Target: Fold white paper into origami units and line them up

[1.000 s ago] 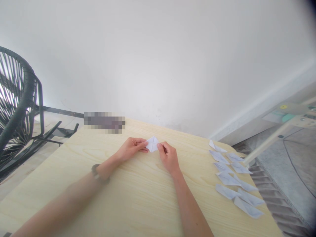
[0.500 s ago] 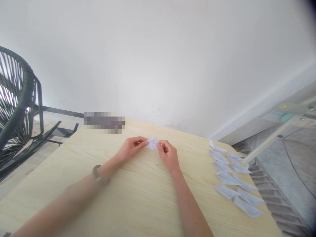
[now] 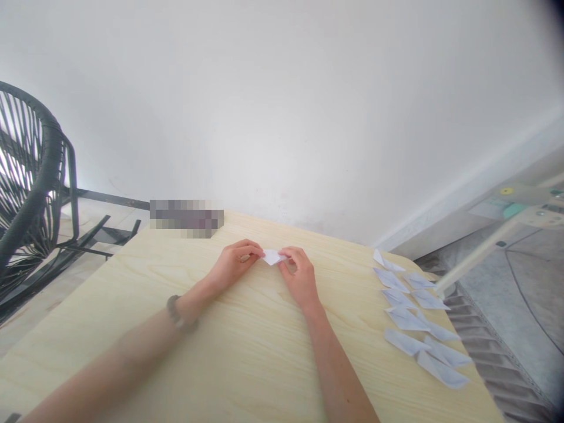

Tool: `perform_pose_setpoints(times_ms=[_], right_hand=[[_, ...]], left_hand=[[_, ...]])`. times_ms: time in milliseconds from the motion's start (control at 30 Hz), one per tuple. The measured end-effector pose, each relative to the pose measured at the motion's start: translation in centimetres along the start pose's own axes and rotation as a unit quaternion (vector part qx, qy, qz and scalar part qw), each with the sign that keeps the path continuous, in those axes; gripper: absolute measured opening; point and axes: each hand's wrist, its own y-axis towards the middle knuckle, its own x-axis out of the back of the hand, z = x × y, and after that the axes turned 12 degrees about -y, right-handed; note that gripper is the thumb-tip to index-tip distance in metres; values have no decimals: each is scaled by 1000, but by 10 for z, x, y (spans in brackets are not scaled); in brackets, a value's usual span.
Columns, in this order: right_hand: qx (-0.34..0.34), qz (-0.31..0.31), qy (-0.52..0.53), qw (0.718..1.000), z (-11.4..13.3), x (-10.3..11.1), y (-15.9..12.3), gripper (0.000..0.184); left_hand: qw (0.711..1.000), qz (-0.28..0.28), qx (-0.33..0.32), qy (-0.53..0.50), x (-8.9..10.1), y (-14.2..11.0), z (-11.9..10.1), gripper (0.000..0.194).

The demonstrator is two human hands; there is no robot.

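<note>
A small folded white paper point(image 3: 272, 257) is held between my two hands over the far middle of the wooden table. It now looks like a flat-topped shape with its point toward me. My left hand point(image 3: 235, 263) pinches its left corner between thumb and fingers. On the other side, my right hand point(image 3: 300, 275) grips the right corner with thumb and forefinger. Several folded paper boats point(image 3: 404, 318) lie in rows along the table's right side, apart from both hands.
The pale wooden table point(image 3: 247, 352) meets a white wall point(image 3: 282, 117) at the back. A dark corded chair point(image 3: 44, 176) stands at the left. At the back left of the table is a blurred-out patch point(image 3: 185, 220). A pale metal frame point(image 3: 480, 252) rises beyond the right edge.
The paper has gone from an open diamond to a shorter, flat-topped shape as its upper part folded down. Both hands have shifted only slightly, keeping hold of its corners.
</note>
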Motion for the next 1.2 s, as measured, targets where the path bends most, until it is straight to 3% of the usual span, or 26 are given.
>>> perform_pose_setpoints(times_ms=[167,367,533,1200], right_hand=[[23,25,-50,998,-2,-2,-1,24],[49,39,-104,993,1,-4,-3,17],[55,43,-115,991,0,-3,-3,17],[47,49,-70,995,-2,1,-1,15]], left_hand=[[990,54,-43,126,1,0,4,18],[979,73,-58,181,2,-1,-1,22],[980,57,-42,186,2,-3,0,20],[976,85,-43,195,1,-3,-2,22]])
